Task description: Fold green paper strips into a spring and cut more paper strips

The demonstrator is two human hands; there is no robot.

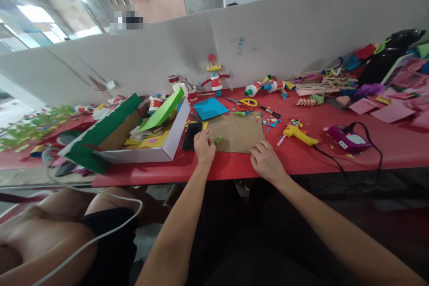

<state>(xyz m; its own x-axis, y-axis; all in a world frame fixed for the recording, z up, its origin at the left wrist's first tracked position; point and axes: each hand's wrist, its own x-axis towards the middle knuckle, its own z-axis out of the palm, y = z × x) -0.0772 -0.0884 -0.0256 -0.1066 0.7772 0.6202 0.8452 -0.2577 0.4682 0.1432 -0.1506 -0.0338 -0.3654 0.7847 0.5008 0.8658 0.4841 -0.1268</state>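
Dark, loose-looking clothing (231,246), its details lost in shadow, covers the worker's lap, while the left hand (204,147), right hand (267,161) and both forearms (179,216) are bare

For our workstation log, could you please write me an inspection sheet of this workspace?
Surface: red tabletop, scattered paper scraps.
Job's things: brown cardboard; small green piece at its left side.
Clutter: open box of craft pieces, phone, yellow-handled scissors, yellow glue gun.
Hands: left hand by the green piece, grip unclear; right hand at the cardboard's near right corner.
Cables: black cord from glue gun; white cable at left.
Surroundings: grey partition behind; another person seated left.
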